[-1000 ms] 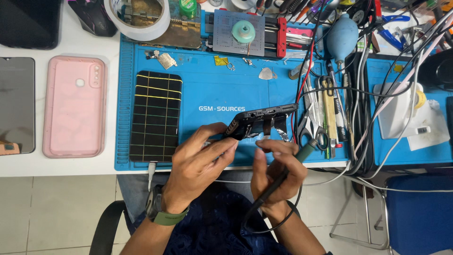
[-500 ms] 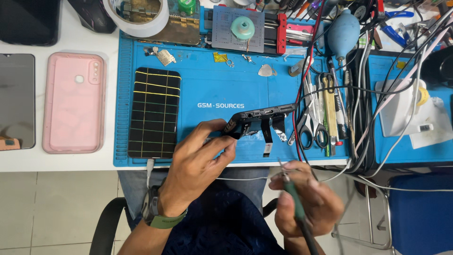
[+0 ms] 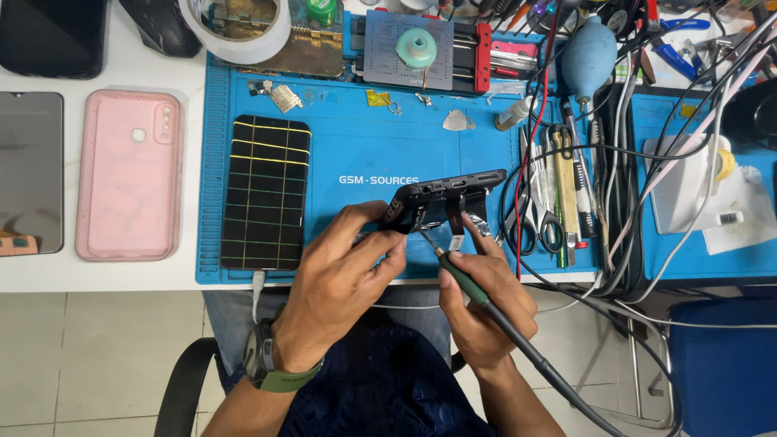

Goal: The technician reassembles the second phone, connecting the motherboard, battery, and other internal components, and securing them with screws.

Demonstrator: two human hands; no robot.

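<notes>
- Left hand (image 3: 344, 271) grips the opened phone frame (image 3: 441, 198), tilted above the blue repair mat (image 3: 364, 154).
- Right hand (image 3: 486, 303), closed around the soldering iron (image 3: 461, 279), has risen; tip now meets the frame's underside.

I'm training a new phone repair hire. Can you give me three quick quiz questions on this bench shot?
1. True or false: the left hand grips the black phone frame above the blue work mat.
2. What does the right hand hold? A) tweezers B) a green-handled soldering iron C) scissors
3. Which lies farther left on the bench: the pink phone case or the gridded black panel?

Key: 1 true; 2 B, its tip pointing at the frame's underside; 3 the pink phone case, lying on the white table off the mat.
</notes>
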